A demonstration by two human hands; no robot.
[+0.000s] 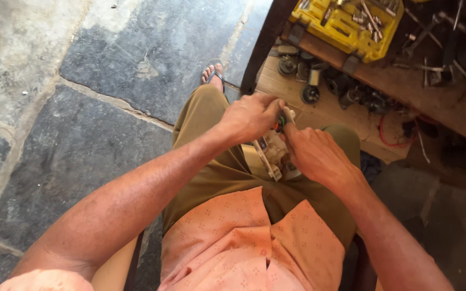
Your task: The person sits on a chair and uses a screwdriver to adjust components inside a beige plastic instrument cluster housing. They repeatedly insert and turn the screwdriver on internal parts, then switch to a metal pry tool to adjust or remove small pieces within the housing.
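I sit with a small white electrical part [272, 152] resting on my lap, between my two hands. My left hand [250, 116] is closed around a small tool with a green and orange handle [280, 123], held over the top of the part. My right hand [316, 155] grips the white part from the right side and covers much of it. The tool's tip is hidden between my fingers.
A low wooden table [330, 110] stands ahead, carrying dark round metal parts [310, 94] and a yellow open tool case [346, 24] with bits. A red wire [389, 141] lies at its right. My sandalled foot [213, 74] rests on the stone slab floor [103, 81].
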